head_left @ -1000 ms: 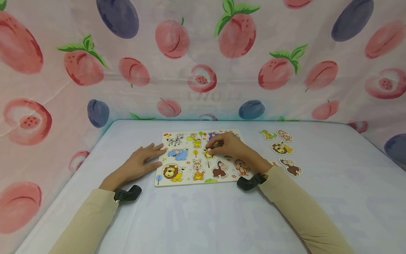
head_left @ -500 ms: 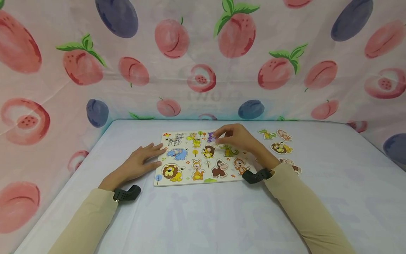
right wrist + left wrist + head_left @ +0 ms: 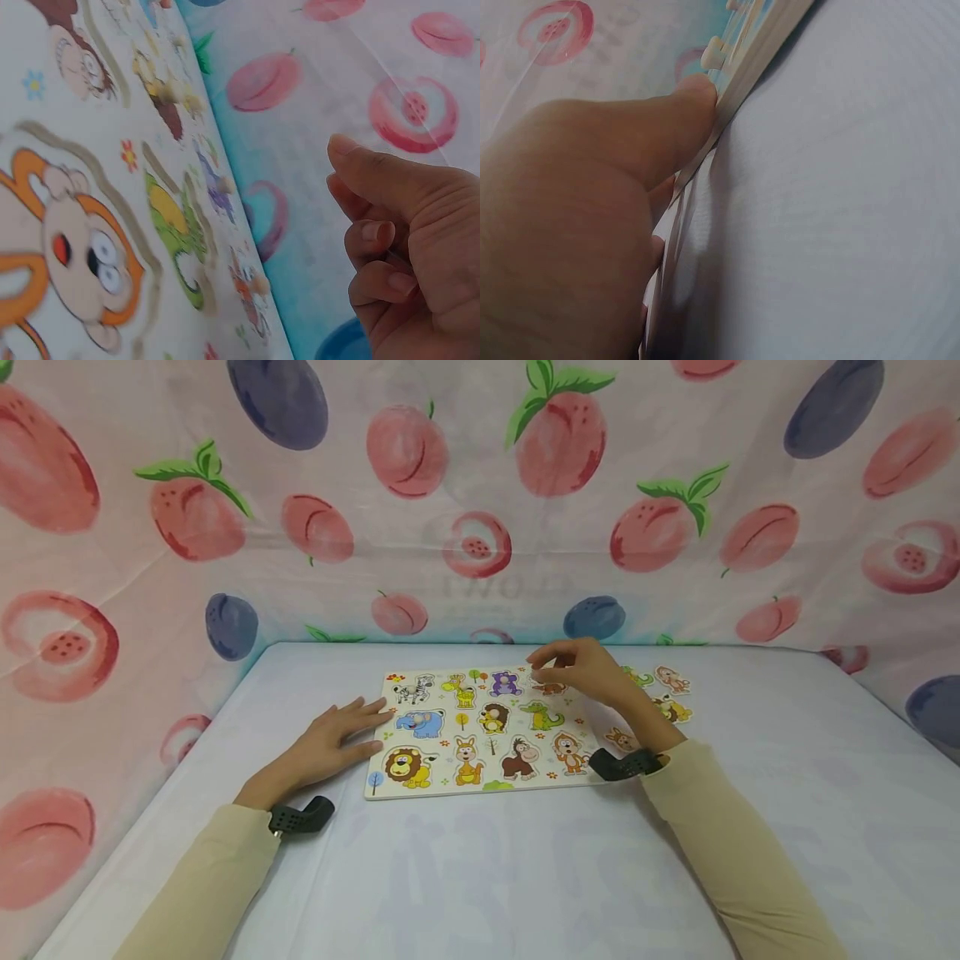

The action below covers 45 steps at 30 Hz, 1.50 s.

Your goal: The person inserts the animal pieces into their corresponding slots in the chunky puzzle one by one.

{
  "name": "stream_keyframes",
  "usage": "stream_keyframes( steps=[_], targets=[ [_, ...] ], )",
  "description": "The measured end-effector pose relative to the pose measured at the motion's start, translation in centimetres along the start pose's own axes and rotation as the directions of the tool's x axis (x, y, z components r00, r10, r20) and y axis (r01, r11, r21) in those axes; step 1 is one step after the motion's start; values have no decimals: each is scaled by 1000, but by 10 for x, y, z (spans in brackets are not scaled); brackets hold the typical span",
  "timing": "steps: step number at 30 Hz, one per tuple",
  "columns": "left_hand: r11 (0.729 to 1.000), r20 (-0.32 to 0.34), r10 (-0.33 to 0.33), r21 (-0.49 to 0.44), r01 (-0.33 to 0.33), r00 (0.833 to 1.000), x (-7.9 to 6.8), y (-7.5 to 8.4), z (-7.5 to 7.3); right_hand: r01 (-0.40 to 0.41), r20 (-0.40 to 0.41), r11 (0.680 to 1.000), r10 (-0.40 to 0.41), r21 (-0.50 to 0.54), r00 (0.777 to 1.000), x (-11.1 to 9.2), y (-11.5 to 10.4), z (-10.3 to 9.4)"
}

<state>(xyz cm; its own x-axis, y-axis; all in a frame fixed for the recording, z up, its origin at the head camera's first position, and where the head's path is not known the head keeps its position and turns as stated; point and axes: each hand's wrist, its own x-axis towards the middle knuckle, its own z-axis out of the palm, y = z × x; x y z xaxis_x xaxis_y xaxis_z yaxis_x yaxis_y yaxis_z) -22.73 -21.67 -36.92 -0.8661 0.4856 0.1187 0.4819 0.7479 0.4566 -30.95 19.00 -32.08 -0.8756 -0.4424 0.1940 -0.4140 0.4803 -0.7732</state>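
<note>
A wooden animal puzzle board [image 3: 435,789] lies flat on the white-covered table. My left hand [image 3: 330,743] rests along its left edge with fingers spread; its thumb [image 3: 667,127] touches the board's rim in the left wrist view. Above the upper right corner hovers my right hand [image 3: 581,670], fingers loosely curled, nothing between thumb and fingertips. Beneath it a reddish-brown animal piece [image 3: 553,689] is partly covered. Knobbed pieces sit in the board, among them a hedgehog [image 3: 493,718], a purple bear [image 3: 505,684], an elephant [image 3: 420,724] and a zebra [image 3: 414,690].
Loose pieces lie right of the board: a monkey [image 3: 672,680], a lion [image 3: 677,710], a crocodile [image 3: 637,676] and a kangaroo [image 3: 619,740], some partly behind the right arm. A fruit-patterned cloth [image 3: 480,593] hangs behind the table.
My right hand has left the hedgehog piece, passed over the purple bear and moved right and away to the board's far corner. The left hand has stayed in place.
</note>
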Motion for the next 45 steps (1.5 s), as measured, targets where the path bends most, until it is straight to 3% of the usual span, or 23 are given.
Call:
stream_keyframes(
  steps=[8, 15, 21, 33, 45],
  targets=[
    [1000, 0, -5, -2, 5, 1000, 0, 0, 0, -47, -97, 998, 51, 38, 994, -9, 10, -25],
    [1000, 0, 1, 0, -1, 1000, 0, -1, 0, -102, -158, 995, 100, -2, 982, -20, 0, -38],
    [1000, 0, 4, 0, -4, 1000, 0, 0, 0, -104, -191, 995, 101, -4, 976, -18, 27, -46],
    [1000, -1, 5, 0, -5, 1000, 0, -2, 1, -118, -277, 993, 113, -4, 954, -28, 40, -56],
    [1000, -8, 4, 0, -4, 1000, 0, -3, 2, -227, -321, 973, 199, -51, 926, -39, 62, -64]
  ],
)
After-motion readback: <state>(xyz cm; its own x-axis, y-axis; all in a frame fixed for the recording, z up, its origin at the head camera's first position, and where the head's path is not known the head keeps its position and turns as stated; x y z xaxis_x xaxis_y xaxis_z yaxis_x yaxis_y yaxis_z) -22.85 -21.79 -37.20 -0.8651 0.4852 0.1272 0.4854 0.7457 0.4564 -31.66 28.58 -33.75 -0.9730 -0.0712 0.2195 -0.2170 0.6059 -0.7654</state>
